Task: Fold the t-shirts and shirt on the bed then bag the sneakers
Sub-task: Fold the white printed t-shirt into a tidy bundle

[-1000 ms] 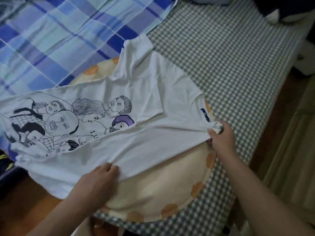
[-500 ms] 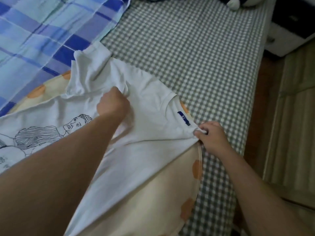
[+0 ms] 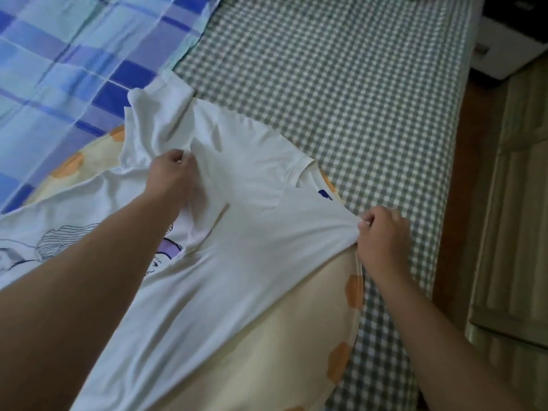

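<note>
A white t-shirt (image 3: 261, 221) with line-drawn faces printed on it lies spread across a cream round cushion (image 3: 284, 327) on the bed. My left hand (image 3: 172, 173) pinches the cloth near the far sleeve, which stands crumpled upward. My right hand (image 3: 382, 235) grips the near shoulder corner beside the neckline, where a blue label shows. My left forearm covers most of the print. No sneakers or bag are in view.
A grey-and-white checked sheet (image 3: 341, 84) covers the bed. A blue plaid blanket (image 3: 74, 54) lies at the far left. The bed's right edge meets a wooden floor (image 3: 450, 262), with a striped panel (image 3: 516, 232) and white furniture (image 3: 504, 46) beyond.
My left hand left the lower hem, reached across the shirt and took hold near the far sleeve. My right hand kept its hold on the shoulder corner. The view shifted right.
</note>
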A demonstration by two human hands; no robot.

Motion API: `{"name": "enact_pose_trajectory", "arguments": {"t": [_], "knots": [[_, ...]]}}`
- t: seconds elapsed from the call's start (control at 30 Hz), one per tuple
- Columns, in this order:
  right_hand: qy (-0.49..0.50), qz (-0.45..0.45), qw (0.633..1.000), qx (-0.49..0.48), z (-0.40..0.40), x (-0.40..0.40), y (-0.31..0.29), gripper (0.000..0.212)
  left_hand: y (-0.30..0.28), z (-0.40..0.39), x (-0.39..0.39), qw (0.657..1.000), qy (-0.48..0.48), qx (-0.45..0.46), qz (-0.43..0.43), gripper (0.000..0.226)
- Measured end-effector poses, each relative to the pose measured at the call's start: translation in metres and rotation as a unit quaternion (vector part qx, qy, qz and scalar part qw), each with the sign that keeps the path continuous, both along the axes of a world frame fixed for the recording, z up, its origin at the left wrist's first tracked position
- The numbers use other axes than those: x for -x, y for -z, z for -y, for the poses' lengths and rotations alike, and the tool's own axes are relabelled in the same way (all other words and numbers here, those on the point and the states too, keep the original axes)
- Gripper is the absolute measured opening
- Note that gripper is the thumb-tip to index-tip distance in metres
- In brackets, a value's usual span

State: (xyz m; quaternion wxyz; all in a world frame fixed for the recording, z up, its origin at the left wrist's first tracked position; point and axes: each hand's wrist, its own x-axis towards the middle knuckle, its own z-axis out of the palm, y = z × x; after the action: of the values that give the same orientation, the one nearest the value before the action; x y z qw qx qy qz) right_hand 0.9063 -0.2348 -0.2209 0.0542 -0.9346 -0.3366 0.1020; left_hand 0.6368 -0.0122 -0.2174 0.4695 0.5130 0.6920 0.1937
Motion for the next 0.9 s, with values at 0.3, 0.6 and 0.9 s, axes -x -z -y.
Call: {"name": "enact_pose_trajectory", "arguments": {"t": [0.3, 0.6, 0.9], "knots": [[-0.437, -0.016, 0.899, -0.027, -0.072, 0.087, 0.031, 0.048, -0.012, 0.093, 0.045, 0.903, 0.236, -0.247, -0.261, 0.069], [-0.41, -0.046, 0.911, 0.009, -0.15, 0.111, 0.003, 0.034, 0.004, 0.089, 0.062, 0.942, -0.08, -0.001, -0.325, 0.034], [-0.319, -0.187, 0.926, 0.073, -0.259, 0.157, 0.004, 0.07, 0.01, 0.055, 0.05, 0.958, -0.045, 0.004, -0.282, 0.046]]}}
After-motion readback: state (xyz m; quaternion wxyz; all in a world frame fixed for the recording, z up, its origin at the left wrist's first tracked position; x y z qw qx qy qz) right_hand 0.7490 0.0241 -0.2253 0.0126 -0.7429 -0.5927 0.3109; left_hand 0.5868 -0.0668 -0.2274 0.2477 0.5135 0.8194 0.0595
